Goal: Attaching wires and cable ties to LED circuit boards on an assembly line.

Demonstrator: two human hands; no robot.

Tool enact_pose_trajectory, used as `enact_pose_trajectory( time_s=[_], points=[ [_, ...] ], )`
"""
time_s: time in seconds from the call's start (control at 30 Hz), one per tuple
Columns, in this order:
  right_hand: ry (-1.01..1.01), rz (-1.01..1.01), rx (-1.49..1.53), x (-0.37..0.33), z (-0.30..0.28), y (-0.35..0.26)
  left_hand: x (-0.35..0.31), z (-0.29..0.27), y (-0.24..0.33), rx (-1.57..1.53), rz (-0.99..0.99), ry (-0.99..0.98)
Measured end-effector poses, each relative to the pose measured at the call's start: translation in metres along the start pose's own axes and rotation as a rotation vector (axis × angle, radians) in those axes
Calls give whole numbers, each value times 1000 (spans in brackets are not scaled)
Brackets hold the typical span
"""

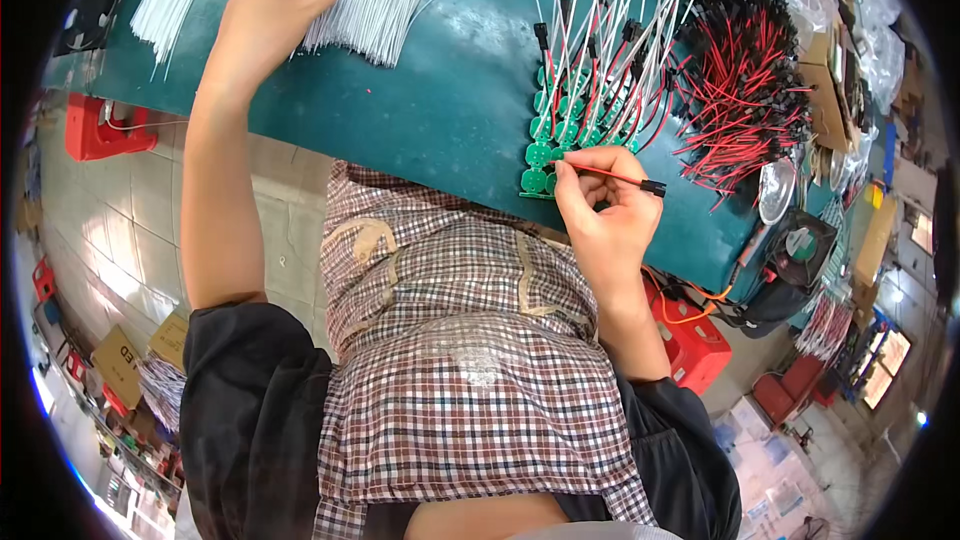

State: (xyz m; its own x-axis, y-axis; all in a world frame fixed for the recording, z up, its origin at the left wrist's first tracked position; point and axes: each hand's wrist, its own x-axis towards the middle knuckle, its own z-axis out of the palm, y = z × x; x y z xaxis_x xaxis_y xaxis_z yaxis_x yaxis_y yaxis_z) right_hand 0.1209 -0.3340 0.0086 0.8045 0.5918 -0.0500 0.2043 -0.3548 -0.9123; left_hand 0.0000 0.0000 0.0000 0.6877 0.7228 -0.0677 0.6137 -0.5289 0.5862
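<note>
Green boards [538, 155], right hand [612, 215] pinching red lead [612, 176], left hand [272, 8] (closed) by white wires [378, 5]

You work in bright light. Between your left grip [275, 20] and right grip [615, 210], the counter [470, 35] shows soft glare; left below them, the floor [115, 255] shines. Far from both, edges curve, blur and blacken.

Seen from above, a person's left forearm [222, 210] stretches far forward. The left hand [285, 5] bends rightward at the wrist, fingers curled inward and thumb drawn close to them. The right forearm [632, 325] slants forward and left; the right hand [612, 205] sits nearer the body, thumb and index finger pinched together.
</note>
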Motion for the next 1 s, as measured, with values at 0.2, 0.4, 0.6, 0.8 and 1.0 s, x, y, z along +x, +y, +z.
enact_pose_trajectory(
  time_s=[0.2, 0.4, 0.6, 0.8, 1.0],
  points=[
    [23, -136, -27, 7, 9, -13, 1, -10, 6, -62, 0, 52],
    [2, -297, -199, 0, 7, -19, -1, -7, 19, 27, -31, 42],
    [-59, -361, -288, -8, -1, -13, -15, -1, 26, -88, 1, 78],
    [-112, -302, -275, 1, -5, -23, -26, -16, 36, -154, -58, 136],
    [-83, -220, -229, 6, -1, -23, -47, -32, 44, -359, -1, 103]
  ],
)
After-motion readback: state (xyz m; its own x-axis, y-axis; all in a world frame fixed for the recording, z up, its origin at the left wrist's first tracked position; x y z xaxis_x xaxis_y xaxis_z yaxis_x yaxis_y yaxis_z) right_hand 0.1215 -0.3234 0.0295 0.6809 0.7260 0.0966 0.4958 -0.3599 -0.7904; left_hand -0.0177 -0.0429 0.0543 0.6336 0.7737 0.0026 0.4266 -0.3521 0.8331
